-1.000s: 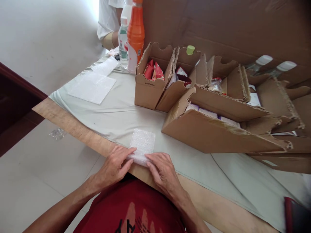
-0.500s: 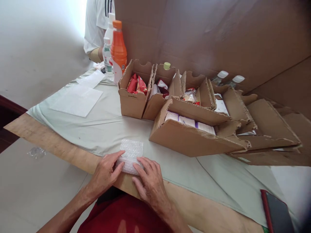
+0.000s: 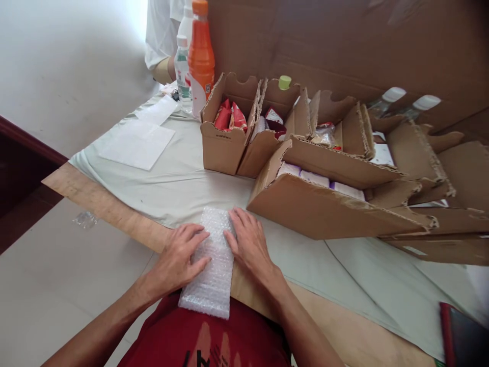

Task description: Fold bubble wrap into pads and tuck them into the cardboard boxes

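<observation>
A strip of clear bubble wrap (image 3: 212,265) lies lengthwise over the table's near edge, its lower end hanging toward my red shirt. My left hand (image 3: 178,256) rests flat on its left side, fingers spread. My right hand (image 3: 247,242) presses flat along its right edge near the top. Neither hand grips anything.
Open cardboard boxes (image 3: 321,209) with packets and white items stand to the right and behind. An orange bottle (image 3: 200,56) and a water bottle (image 3: 182,76) stand at the back. White sheets (image 3: 135,145) lie at the left. A person in white (image 3: 162,30) sits beyond. A dark phone (image 3: 464,336) lies at the lower right.
The bubble wrap was a small folded square under my fingertips; now it lies unfolded into a long strip. Both hands have moved forward and flattened onto it.
</observation>
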Tool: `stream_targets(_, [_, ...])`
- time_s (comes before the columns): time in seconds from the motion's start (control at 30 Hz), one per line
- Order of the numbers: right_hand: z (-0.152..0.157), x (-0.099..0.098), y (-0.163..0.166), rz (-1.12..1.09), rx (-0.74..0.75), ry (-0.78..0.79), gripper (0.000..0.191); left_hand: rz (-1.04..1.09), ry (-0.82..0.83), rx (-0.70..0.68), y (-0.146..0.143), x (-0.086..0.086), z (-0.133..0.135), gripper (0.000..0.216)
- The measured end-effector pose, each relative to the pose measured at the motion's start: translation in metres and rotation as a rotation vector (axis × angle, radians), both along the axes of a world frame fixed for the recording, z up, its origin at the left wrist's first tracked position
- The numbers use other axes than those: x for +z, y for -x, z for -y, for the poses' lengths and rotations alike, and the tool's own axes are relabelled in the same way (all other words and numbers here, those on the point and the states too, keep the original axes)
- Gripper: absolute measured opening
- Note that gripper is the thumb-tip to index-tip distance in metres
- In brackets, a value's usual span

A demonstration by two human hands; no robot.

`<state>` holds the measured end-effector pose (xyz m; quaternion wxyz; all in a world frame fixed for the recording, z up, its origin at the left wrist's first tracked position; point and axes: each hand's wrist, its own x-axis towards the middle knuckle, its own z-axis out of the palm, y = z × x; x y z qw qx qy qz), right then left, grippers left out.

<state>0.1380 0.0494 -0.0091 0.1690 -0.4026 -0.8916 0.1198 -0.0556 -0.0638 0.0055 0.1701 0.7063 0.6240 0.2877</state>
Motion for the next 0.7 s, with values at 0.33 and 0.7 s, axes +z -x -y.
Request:
stream_targets(0.33, [0.001, 0.008, -0.013, -0.282, -0.073, 0.224, 0.003, 0.145, 0.153, -0.059, 0.002, 0.014, 0.006, 0.012])
stream_targets(0.7, [0.055, 0.023, -0.162, -1.143, -0.883, 0.331, 0.050, 0.082, -0.250, -0.310, 0.004, 0.069, -0.044, 0.036])
